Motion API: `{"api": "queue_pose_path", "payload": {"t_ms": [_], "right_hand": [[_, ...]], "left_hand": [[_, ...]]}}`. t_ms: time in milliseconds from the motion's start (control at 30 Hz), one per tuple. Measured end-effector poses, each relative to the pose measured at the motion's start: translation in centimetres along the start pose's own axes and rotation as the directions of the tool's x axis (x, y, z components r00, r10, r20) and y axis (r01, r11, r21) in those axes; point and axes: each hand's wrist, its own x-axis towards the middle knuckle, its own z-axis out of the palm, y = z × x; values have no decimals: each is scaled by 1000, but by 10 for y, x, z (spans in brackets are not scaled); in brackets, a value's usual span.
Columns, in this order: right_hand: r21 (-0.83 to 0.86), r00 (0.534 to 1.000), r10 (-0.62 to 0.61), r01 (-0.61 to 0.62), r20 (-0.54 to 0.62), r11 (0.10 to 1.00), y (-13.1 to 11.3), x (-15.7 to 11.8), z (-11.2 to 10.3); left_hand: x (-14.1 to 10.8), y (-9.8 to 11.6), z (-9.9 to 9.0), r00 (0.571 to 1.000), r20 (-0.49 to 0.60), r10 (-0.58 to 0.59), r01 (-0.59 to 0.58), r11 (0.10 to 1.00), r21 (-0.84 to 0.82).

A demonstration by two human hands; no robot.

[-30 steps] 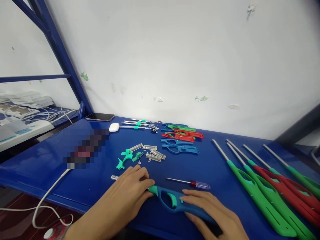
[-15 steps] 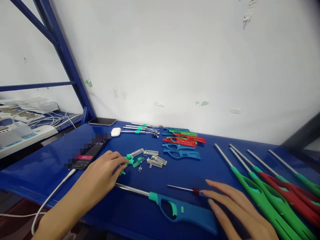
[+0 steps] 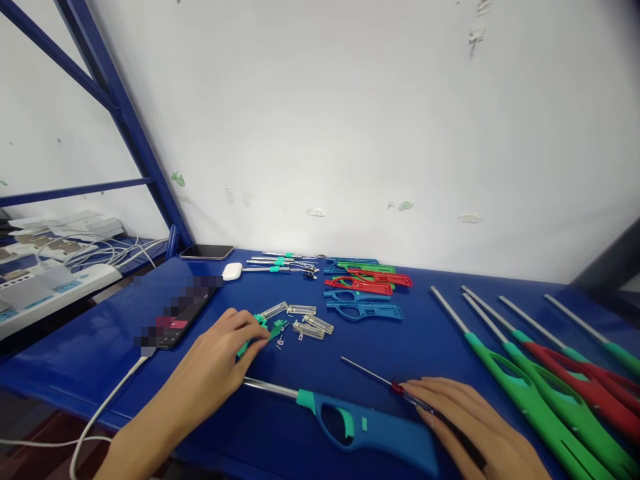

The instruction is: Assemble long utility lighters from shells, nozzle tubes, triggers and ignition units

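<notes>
White wall (image 3: 350,120), scuffed in places, rises behind a blue table (image 3: 375,340), with a blue frame (image 3: 137,147) slanting up at the left. Near the front edge lies the blue lighter (image 3: 385,437), its metal tube pointing left beneath the left hand (image 3: 220,350). That hand reaches in among the green pieces (image 3: 277,327), thumb and forefinger nearly together; I cannot tell whether they pinch one. Just beside these are the clear tanks (image 3: 309,330), near a few tiny loose bits. The right hand (image 3: 473,417) has its fingers wrapped over the handle of the screwdriver (image 3: 397,387), whose shaft points left and away, just beyond the lighter. Toward the wall sit the rods (image 3: 273,269), trailing thin wires, and the shells (image 3: 367,311) in blue, red and green (some overlapping). Along the right side, green and red lighters (image 3: 547,427) lie in a slanted row, tubes toward the wall. At the left are a white case (image 3: 232,271), a black phone (image 3: 207,252) and another phone, partly pixelated, with a white cable (image 3: 105,403) plugged in.
</notes>
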Motion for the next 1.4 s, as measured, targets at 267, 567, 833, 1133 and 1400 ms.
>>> {"api": "queue_pose_path", "payload": {"t_ms": [267,567,833,1133,1400], "right_hand": [[15,994,37,-39,101,999,5,-6,3],[53,996,89,-89,3,995,-10,5,-3],[42,984,178,-179,18,983,-19,3,-7],[-39,999,-20,21,38,999,-33,10,-14],[76,999,10,-7,-46,997,-33,9,-19]], "left_hand": [[4,8,10,997,70,17,-17,1000,1],[8,8,14,994,108,-26,27,1000,-10],[6,7,12,994,84,-68,75,994,-77],[3,30,2,998,48,-46,59,954,-295],[-3,49,-2,996,-58,-74,48,928,-369]]}}
